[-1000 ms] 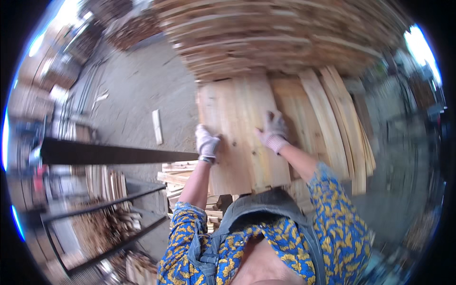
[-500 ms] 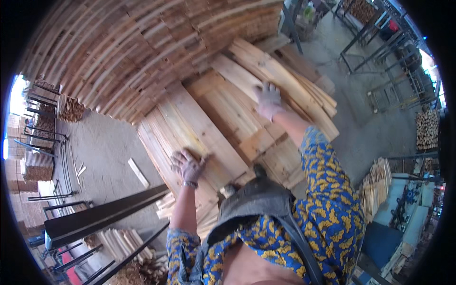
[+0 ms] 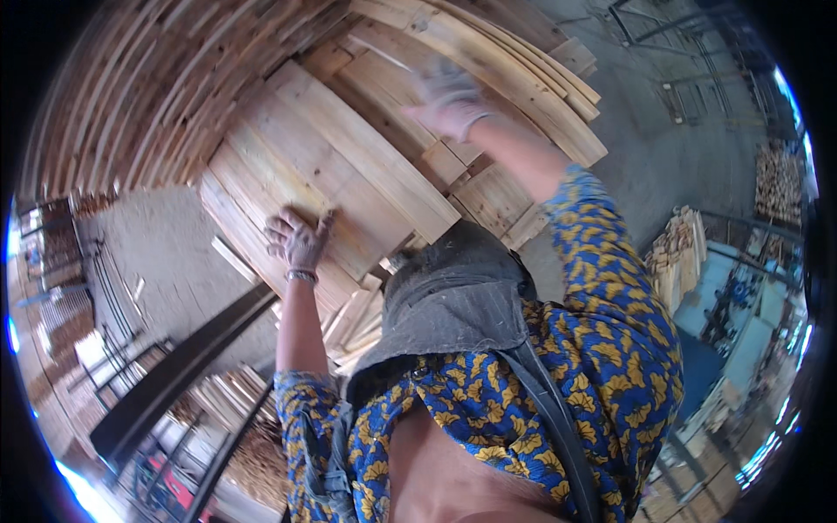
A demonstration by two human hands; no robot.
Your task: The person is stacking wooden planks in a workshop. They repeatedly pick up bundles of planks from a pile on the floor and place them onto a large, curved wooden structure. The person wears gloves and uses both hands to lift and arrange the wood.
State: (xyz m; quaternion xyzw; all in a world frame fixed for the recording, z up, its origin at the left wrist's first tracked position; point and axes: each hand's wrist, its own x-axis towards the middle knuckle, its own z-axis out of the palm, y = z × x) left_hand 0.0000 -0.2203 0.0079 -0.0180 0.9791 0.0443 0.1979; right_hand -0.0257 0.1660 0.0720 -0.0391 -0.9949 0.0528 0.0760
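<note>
Since half a second ago, the right hand point(image 3: 449, 103) has shifted inward toward the boards under the left hand point(image 3: 296, 237); its thumb stands apart from blurred fingers, and whether it touches wood cannot be told. Beyond both hands rises a tall stack point(image 3: 157, 96) of rough-ended timber. Beneath the left palm, whose fingers lie spread, are flat, smooth, knotted pale boards point(image 3: 344, 161), edge to edge. Past the right hand, long loose planks point(image 3: 497, 67) overlap. Nearer the body, left of the left hand, slants a dark straight beam point(image 3: 183, 375).
</note>
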